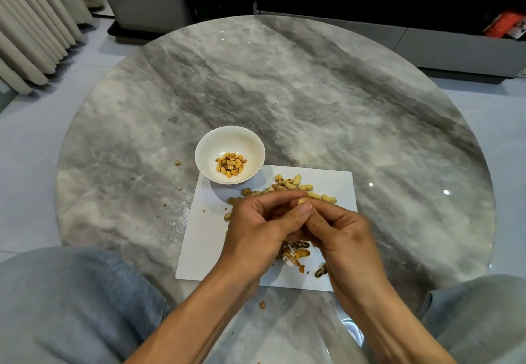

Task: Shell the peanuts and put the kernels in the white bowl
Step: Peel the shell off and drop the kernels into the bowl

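A white bowl (230, 147) holding several yellow kernels (230, 164) stands at the far left corner of a white paper sheet (199, 250). Unshelled peanuts (293, 184) lie in a loose pile on the sheet just beyond my hands. My left hand (256, 224) and my right hand (338, 230) meet above the sheet, and together they pinch one pale peanut (302, 200) between fingertips and thumbs. Dark empty shell pieces (296, 255) lie on the paper under my hands, partly hidden by them.
The sheet lies on a round grey marble table (313, 93). A stray kernel (262, 304) sits near the front edge, and small crumbs (178, 162) lie left of the bowl. My knees in grey trousers flank the table. A cabinet stands beyond it.
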`<state>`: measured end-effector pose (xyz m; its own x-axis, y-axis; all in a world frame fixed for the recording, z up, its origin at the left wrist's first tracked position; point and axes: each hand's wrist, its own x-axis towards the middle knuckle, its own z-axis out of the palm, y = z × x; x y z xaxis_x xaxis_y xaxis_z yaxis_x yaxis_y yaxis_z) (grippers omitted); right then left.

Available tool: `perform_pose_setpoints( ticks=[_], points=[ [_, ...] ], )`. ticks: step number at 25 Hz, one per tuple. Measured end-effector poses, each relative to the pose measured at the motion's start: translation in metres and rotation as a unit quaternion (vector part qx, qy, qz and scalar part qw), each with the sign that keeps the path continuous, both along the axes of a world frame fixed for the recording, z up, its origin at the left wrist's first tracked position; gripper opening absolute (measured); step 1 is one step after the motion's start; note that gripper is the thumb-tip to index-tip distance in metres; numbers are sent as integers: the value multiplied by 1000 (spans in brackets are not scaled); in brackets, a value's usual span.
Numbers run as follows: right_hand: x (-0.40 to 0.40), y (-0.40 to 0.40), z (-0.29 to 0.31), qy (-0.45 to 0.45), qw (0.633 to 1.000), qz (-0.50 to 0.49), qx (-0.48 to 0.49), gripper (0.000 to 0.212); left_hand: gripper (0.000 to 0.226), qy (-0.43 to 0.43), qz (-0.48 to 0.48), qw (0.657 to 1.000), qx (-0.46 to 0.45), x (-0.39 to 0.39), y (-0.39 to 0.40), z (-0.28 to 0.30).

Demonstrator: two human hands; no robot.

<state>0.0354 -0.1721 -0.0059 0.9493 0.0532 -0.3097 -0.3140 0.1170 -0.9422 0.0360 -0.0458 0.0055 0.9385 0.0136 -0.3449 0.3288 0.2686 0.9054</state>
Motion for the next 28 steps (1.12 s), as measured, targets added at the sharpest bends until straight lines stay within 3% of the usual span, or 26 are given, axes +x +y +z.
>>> perform_pose_setpoints(
  ticks=[6,10,20,28],
  points=[
    [0,4,-5,-2,999,-31,9,19,21,-35,31,999,15,-2,-5,-2],
    [0,2,-2,16,999,-18,24,24,21,-34,-3,999,9,1,0,-1],
    [14,-16,8,28,1000,2,3,21,41,-136,-65,967,204,5,13,0],
    [15,-15,14,-12,1000,-14,-7,22,36,-101,-33,984,141,7,14,4]
  ],
)
